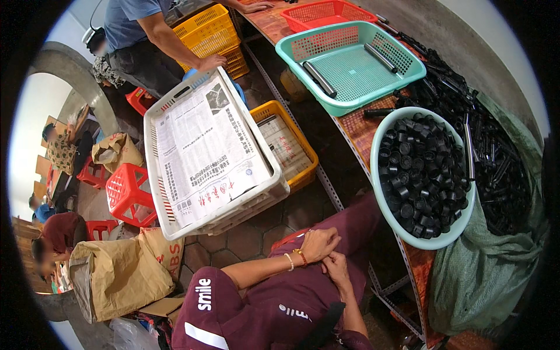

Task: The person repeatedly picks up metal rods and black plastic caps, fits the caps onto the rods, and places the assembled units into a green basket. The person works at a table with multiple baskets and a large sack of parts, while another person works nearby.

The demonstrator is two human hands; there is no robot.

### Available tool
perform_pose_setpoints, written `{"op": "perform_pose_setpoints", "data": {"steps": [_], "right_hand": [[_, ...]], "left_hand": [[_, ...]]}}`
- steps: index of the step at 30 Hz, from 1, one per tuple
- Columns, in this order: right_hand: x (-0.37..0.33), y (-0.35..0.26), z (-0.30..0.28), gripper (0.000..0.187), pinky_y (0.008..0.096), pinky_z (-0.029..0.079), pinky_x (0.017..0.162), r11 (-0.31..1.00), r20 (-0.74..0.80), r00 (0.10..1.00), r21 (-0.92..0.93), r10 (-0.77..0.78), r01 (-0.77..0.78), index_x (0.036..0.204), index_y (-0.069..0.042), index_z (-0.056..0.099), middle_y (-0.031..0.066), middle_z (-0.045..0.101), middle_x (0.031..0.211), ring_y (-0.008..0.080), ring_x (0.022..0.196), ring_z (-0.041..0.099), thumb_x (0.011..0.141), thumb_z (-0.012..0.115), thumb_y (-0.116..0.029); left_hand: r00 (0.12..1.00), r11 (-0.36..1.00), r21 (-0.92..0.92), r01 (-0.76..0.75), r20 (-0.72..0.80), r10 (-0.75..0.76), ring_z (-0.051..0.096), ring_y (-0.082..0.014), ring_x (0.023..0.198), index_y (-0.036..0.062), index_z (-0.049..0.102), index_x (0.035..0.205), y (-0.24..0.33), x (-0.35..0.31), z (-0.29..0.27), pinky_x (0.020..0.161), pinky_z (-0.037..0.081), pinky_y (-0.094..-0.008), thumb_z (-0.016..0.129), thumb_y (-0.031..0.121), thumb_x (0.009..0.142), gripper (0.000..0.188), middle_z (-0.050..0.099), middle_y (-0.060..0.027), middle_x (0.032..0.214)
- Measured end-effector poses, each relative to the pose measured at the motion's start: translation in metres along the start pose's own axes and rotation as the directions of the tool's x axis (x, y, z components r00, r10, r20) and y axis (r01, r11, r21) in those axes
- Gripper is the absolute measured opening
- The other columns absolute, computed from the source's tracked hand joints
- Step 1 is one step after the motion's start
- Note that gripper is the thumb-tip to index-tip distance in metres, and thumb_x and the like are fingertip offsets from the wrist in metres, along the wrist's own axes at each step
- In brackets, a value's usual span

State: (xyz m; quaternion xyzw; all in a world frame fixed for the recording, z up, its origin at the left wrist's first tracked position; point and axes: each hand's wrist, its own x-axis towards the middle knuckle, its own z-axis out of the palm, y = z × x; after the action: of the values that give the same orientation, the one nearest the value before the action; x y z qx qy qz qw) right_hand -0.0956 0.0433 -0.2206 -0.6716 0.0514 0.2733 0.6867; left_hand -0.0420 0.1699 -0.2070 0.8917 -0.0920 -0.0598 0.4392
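Observation:
My left hand (318, 244), with two bracelets at the wrist, lies over my lap with its fingers curled in. Close beside it, my right hand (336, 269) rests on my maroon trousers, its fingers bent. No object shows in either hand. To the right of them, a pale green bowl (378, 201) full of small black caps (417, 175) stands at the table's edge. Ahead and to the left is a white crate (156, 169), with a printed paper sheet (213, 154) lying flat across it.
A turquoise basket (350, 73) holds two dark tubes. A red basket (332, 14) stands beyond it. Many black tubes (490, 140) are heaped on green sacking (484, 274). Yellow crates (309, 149) and red stools (129, 189) stand nearby. Another person's hand (211, 62) touches the white crate.

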Motion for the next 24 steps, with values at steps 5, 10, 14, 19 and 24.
{"op": "perform_pose_setpoints", "data": {"steps": [5,10,14,19,24], "right_hand": [[0.000,0.002,0.000,0.021,0.0210,0.032,0.044,0.999,0.001,1.000,-0.029,0.016,-0.016,0.075,-0.001,0.061,-0.0010,0.052,0.053,0.0051,0.047,0.044,0.088,0.054,-0.016],[0.002,0.008,-0.003,0.019,0.0228,0.033,0.044,0.999,-0.004,1.000,-0.039,-0.014,0.014,0.073,-0.001,0.059,-0.0004,0.051,0.052,0.0062,0.047,0.044,0.086,0.053,-0.013],[0.002,0.003,-0.002,0.018,0.0250,0.034,0.044,0.997,-0.009,1.000,-0.078,0.001,-0.002,0.069,0.000,0.055,-0.0001,0.049,0.052,0.0071,0.047,0.044,0.084,0.052,-0.009],[-0.001,-0.001,0.000,0.021,0.0229,0.032,0.043,0.999,0.001,1.000,-0.053,-0.011,0.011,0.073,0.000,0.059,-0.0002,0.050,0.052,0.0062,0.046,0.043,0.088,0.052,-0.014],[-0.004,-0.010,0.002,0.020,0.0224,0.033,0.043,0.998,-0.008,1.000,-0.058,0.025,-0.026,0.080,0.000,0.062,-0.0009,0.050,0.053,0.0057,0.047,0.043,0.088,0.052,-0.015]], "left_hand": [[1.000,1.000,0.005,0.005,0.002,-0.005,0.058,-0.0342,0.059,0.0042,0.056,0.076,0.000,0.000,0.000,0.052,0.043,-0.0425,0.056,0.028,0.083,0.025,0.058,-0.0162,0.061],[1.000,1.000,0.021,0.006,0.002,-0.006,0.058,-0.0347,0.060,0.0043,0.055,0.076,0.002,0.001,0.000,0.053,0.043,-0.0427,0.056,0.029,0.083,0.026,0.057,-0.0163,0.062],[1.000,1.000,0.010,0.018,-0.005,-0.018,0.058,-0.0324,0.056,0.0041,0.056,0.077,0.002,0.001,0.001,0.050,0.043,-0.0413,0.057,0.029,0.083,0.025,0.057,-0.0148,0.059],[1.000,1.000,-0.010,0.026,-0.014,-0.026,0.057,-0.0324,0.054,0.0043,0.056,0.076,0.002,0.000,0.001,0.049,0.043,-0.0409,0.059,0.027,0.082,0.024,0.056,-0.0137,0.057],[0.997,0.995,-0.099,-0.012,-0.071,0.005,0.056,-0.0240,0.050,0.0045,0.056,0.087,-0.002,0.002,0.003,0.047,0.042,-0.0369,0.059,0.024,0.082,0.020,0.055,-0.0112,0.057]]}}
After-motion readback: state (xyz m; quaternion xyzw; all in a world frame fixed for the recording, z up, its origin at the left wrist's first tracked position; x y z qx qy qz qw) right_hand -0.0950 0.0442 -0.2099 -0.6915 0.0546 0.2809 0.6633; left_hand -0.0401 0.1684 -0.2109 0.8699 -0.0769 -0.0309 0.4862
